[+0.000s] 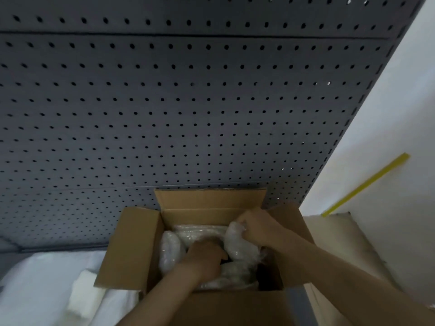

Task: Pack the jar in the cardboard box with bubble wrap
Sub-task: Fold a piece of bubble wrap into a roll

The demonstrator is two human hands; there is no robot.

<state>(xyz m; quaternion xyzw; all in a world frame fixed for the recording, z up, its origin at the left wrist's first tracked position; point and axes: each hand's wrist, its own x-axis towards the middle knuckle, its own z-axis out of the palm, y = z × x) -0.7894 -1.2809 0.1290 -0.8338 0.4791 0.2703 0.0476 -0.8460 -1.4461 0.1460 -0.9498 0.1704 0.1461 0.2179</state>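
Observation:
An open cardboard box (131, 245) stands at the bottom centre with all flaps up. Crumpled bubble wrap (170, 250) fills its inside. My left hand (204, 251) is down in the middle of the box, fingers curled into the wrap. My right hand (256, 225) grips a wad of bubble wrap (237, 243) at the box's far right corner. The jar is hidden under the wrap and my hands.
A dark grey pegboard (188, 102) rises right behind the box. White sheets of packing material (58, 285) lie to the left. More flat cardboard (334, 236) leans at the right, by a white wall with a yellow strip (367, 184).

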